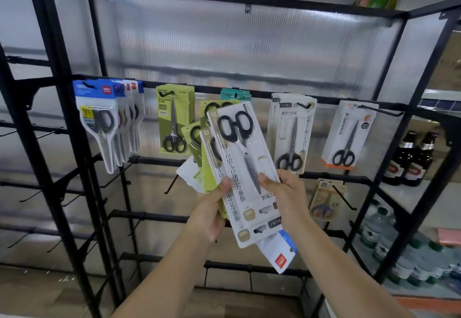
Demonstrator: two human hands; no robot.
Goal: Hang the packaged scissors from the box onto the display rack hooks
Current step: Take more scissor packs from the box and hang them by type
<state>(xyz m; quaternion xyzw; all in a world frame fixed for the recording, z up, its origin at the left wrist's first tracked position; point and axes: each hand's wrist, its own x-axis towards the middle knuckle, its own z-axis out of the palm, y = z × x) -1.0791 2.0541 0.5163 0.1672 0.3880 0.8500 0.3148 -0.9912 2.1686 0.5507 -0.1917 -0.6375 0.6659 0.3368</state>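
I hold a fanned stack of packaged scissors (243, 168) upside down in front of the black display rack (249, 98). My left hand (212, 208) grips the stack from the left, thumb on the front white pack. My right hand (284, 193) pinches that front white pack with black-handled scissors at its right edge. Green packs (209, 175) and a blue-and-white pack (279, 253) sit behind it. Packs hang on the top row of hooks: blue ones (107, 123), green ones (175, 120), white ones (291, 130) and another white one (349, 133). The box is out of view.
A beige pack (324, 200) hangs on a lower hook at the right. Bare hooks (172, 185) stick out from lower bars. Brown bottles (409, 160) and water bottles (389, 243) fill the shelves at the right. A second black rack (37, 143) stands at the left.
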